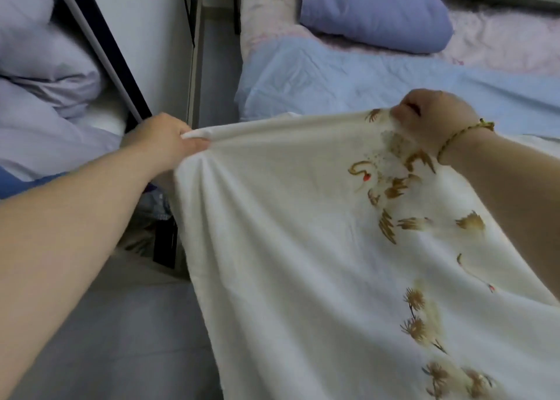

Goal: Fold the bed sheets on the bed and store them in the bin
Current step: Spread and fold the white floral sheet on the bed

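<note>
Two hands hold one cream bed sheet [303,233] stretched between them by its top edge, above the near left corner of the bed [251,66], with the rest of the cloth hanging down towards the person and partly over the grey floor [121,324]. The left hand [165,136] has its grip closed on a bunched corner of the sheet, pinched between thumb and curled fingers; the right hand [436,123], with a gold bracelet [463,136] at its wrist, has its grip closed in a fist on the same edge further along. The edge between them is pulled nearly straight, and soft folds fan down from each grip, so the sheet looks light, thin and quite limp (it will probably sag and slide wherever it is not held). Corners and hems seem the best places to take it, since a hold in the middle would only gather loose cloth. Gold bird and pine-sprig motifs run down its right side, with small red marks, but no brand, label or readable writing shows anywhere. A pale blue sheet [363,81] lies spread on the bed beyond, and a lilac pillow [372,14] sits towards the far edge. No bin is in view, so storing is not yet near.
</note>
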The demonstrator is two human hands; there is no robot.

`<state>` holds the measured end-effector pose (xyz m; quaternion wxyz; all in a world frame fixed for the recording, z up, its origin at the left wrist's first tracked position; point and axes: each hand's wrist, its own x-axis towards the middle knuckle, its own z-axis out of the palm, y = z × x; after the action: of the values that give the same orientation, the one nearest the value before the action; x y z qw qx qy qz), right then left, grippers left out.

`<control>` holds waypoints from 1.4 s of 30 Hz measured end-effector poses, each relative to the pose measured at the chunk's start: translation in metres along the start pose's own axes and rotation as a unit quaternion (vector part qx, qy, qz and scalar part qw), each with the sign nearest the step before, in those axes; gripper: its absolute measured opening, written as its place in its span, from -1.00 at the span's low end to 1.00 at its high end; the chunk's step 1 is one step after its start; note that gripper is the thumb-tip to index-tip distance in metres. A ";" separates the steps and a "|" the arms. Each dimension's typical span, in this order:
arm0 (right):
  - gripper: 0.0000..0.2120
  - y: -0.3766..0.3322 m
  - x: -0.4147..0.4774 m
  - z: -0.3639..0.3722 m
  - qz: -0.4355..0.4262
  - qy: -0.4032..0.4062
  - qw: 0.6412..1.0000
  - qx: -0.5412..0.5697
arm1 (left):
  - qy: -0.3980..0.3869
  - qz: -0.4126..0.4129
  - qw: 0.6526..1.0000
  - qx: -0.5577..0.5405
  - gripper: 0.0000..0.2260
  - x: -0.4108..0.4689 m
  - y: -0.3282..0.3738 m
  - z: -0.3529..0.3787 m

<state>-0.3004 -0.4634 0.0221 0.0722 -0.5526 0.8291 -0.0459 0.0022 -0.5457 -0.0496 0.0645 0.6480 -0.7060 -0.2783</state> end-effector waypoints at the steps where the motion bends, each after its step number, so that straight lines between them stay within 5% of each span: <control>1: -0.73 -0.002 0.013 0.003 0.003 0.000 1.000 -0.005 | 0.010 -0.004 1.000 0.028 -0.71 0.007 -0.003 0.000; 5: -0.71 0.002 0.039 0.038 0.062 -0.085 0.994 -0.038 | -0.012 -0.031 0.997 0.066 -0.91 0.015 -0.014 0.029; 8: -0.74 0.001 0.036 0.074 0.057 -0.145 0.987 -0.034 | -0.020 -0.048 0.999 -0.001 -0.84 0.018 -0.024 0.058; 11: -0.92 -0.002 0.037 0.086 0.031 -0.079 0.996 -0.041 | 0.001 -0.065 0.997 -0.037 -0.82 0.026 -0.030 0.075; 15: -0.78 -0.006 0.047 0.071 0.023 0.057 0.997 -0.038 | 0.087 -0.074 0.993 0.011 -0.77 0.049 -0.030 0.063; 21: -0.72 -0.011 0.039 0.088 0.027 0.048 0.997 -0.063 | 0.110 -0.077 0.988 0.070 -0.72 0.050 -0.018 0.071; 25: -0.55 -0.005 0.002 0.111 0.058 0.011 0.998 0.003 | 0.035 -0.094 0.986 -0.132 -0.48 -0.017 -0.015 0.124; 29: -0.49 0.018 -0.045 0.114 0.060 -0.085 0.995 0.005 | -0.024 -0.077 0.912 -0.402 -0.55 -0.136 0.002 0.177; 32: -0.47 0.038 -0.096 0.107 0.040 -0.154 0.987 -0.026 | -0.057 -0.123 0.888 -0.440 -0.66 -0.208 0.012 0.191; 35: -0.45 0.062 -0.160 0.098 0.019 -0.182 0.982 -0.045 | -0.099 -0.142 0.887 -0.427 -0.55 -0.256 0.011 0.195; 39: -0.31 0.105 -0.257 0.097 0.059 -0.214 0.974 -0.040 | -0.069 -0.079 0.928 -0.358 -0.36 -0.305 0.008 0.199; 42: -0.33 0.142 -0.323 0.103 0.091 -0.184 0.979 -0.011 | -0.033 0.142 0.970 -0.193 -0.38 -0.352 0.013 0.210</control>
<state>-0.2895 -0.1100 -0.0797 0.2217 -0.4745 0.8488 0.0726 -0.0503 -0.1454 -0.1244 0.2042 0.5069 -0.7255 -0.4183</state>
